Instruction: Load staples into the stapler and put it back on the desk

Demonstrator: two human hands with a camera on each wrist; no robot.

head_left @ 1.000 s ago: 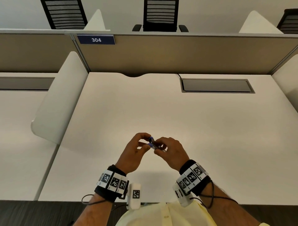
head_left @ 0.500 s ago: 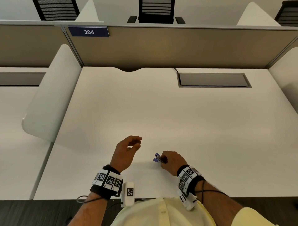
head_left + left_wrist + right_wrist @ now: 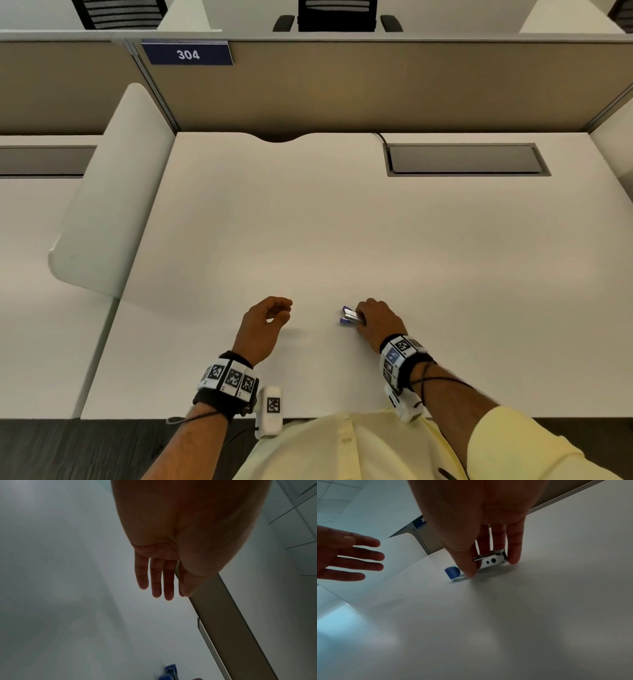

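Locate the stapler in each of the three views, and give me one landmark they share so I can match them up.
Head view: stapler low and right of centre on the desk, pinched by the right hand.
Left wrist view: only its blue end shows, at the bottom edge.
Right wrist view: just above centre, between the right hand's thumb and fingers, resting on the desk.
Shared landmark: the tan partition behind the desk.

Even, soft overhead light in the head view; both wrist views are dim, bluish, backlit and edge-warped.
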